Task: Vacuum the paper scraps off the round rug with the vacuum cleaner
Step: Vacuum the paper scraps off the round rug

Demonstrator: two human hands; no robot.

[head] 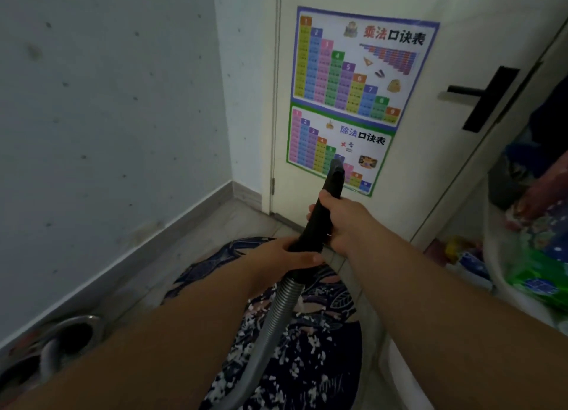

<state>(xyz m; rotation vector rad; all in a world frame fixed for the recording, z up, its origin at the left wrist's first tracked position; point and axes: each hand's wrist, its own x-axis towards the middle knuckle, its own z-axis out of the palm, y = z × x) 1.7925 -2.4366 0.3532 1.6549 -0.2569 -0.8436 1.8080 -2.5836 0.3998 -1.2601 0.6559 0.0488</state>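
A grey wall (107,117) and a white door (461,40) meet in a corner beyond both hands, the door carrying two colourful number charts, an upper chart (359,68) and a lower chart (335,151), with a black lever handle (479,96) up and to the right of the right hand. Beneath the forearms lies the round rug (215,256), dark blue with a leaf pattern and littered with white paper scraps (295,357), thickest below the left hand. To the right of the right hand stands a white tub (491,256) heaped with a green plastic bag (541,283) and patterned cloth; what lies deeper in it cannot be made out. Far down to the left of the left hand sit steel bowls (73,332) against the wall, their insides dark and their contents unclear. A ribbed grey hose (276,311) climbs over the rug to the left hand (285,256), whose fingers wrap the base of the black nozzle tube (322,213) where hose and tube join. The right hand (347,222) grips the same tube just above, fingers curled round it and thumb along the top. The tube's tip is raised off the rug, pointing up in front of the lower chart.
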